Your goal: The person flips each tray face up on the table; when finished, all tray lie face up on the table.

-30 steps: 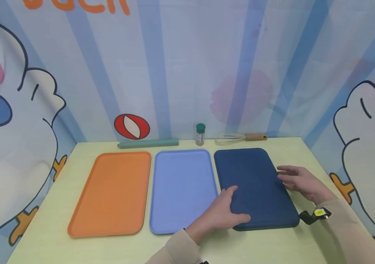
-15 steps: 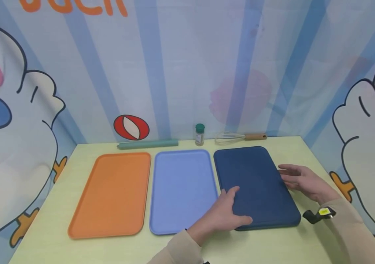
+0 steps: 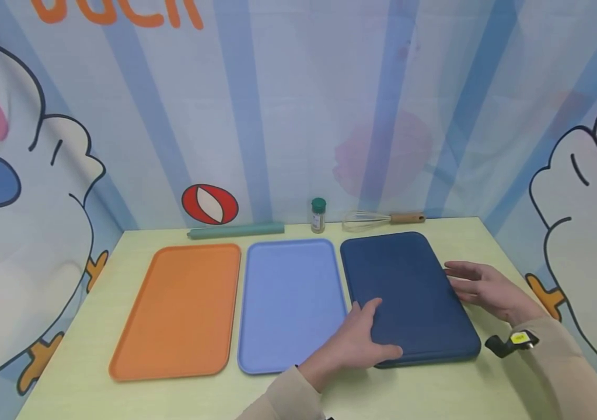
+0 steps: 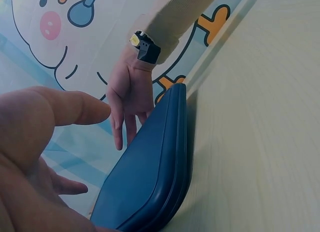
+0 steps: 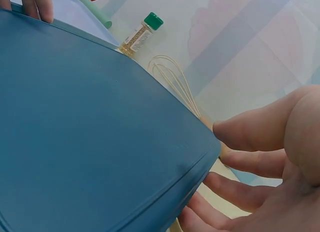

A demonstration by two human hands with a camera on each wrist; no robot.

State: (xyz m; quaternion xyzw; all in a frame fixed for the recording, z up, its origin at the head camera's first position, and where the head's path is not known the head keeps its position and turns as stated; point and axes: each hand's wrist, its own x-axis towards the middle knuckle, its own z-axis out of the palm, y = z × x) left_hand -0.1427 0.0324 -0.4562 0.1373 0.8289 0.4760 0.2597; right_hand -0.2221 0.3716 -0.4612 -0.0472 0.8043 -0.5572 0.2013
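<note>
A dark blue tray (image 3: pixel 408 291) lies on the right of the table, its flat face up. In the left wrist view the tray's edge looks doubled, as if two layers were stacked. My left hand (image 3: pixel 353 341) is at its left edge near the front corner, fingertips against the side and thumb stretched out over the front corner. At the right edge my right hand (image 3: pixel 489 289) touches the side with extended fingers. Its thumb (image 5: pixel 255 124) is stretched out by the tray's corner in the right wrist view. Some fingertips are hidden behind the edge.
A light blue tray (image 3: pixel 293 303) and an orange tray (image 3: pixel 180 309) lie to the left. Along the back stand or lie a green rolling pin-like rod (image 3: pixel 237 230), a green-capped spice jar (image 3: pixel 318 216) and a whisk (image 3: pixel 382 219). A printed curtain (image 3: pixel 309 116) closes the back.
The dark blue tray has shifted slightly right and its far right corner sits a little higher in the head view. Both hands have moved slightly right with it.
</note>
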